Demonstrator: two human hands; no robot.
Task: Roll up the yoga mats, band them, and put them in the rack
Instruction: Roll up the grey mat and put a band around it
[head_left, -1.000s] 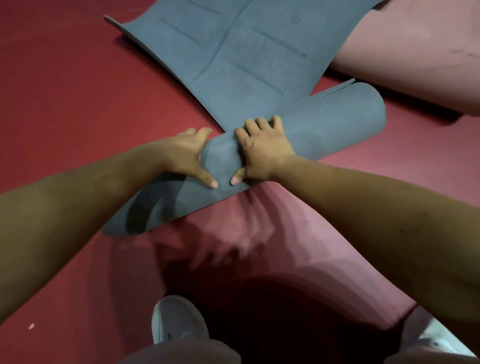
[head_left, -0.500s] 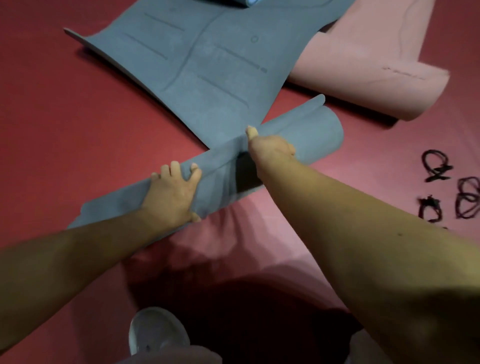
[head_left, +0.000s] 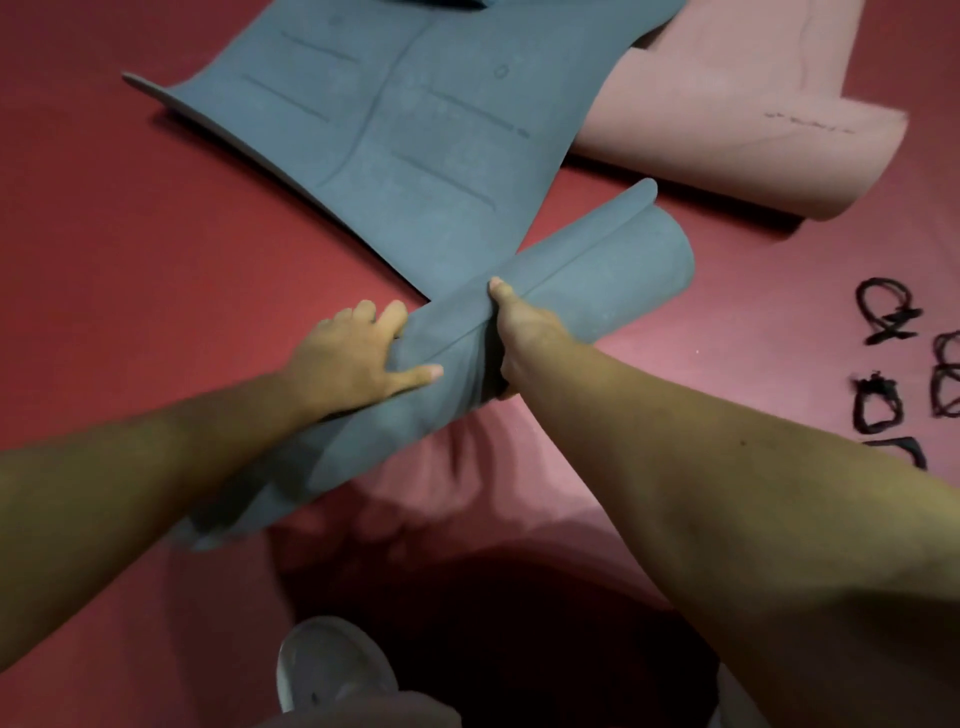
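Observation:
A grey-blue yoga mat, rolled (head_left: 587, 291), lies slanted across the red floor, its loose end flap on top. My left hand (head_left: 353, 358) presses on the roll's left part, fingers spread over it. My right hand (head_left: 519, 338) clamps around the roll's middle, thumb on top of the flap. A second grey-blue mat (head_left: 405, 130) lies flat behind the roll. A pink mat (head_left: 753, 130) lies partly curled at the back right. Several black bands (head_left: 883, 317) lie on the floor at the right.
The red floor (head_left: 130, 260) spreads to the left. A pale pink mat (head_left: 519, 467) lies under the roll, toward me. My white shoe (head_left: 327, 670) shows at the bottom, next to my dark shadow.
My right hand has turned from lying flat on the roll to gripping around it. My left hand has slid back toward the right hand. The view has shifted right, showing the black bands.

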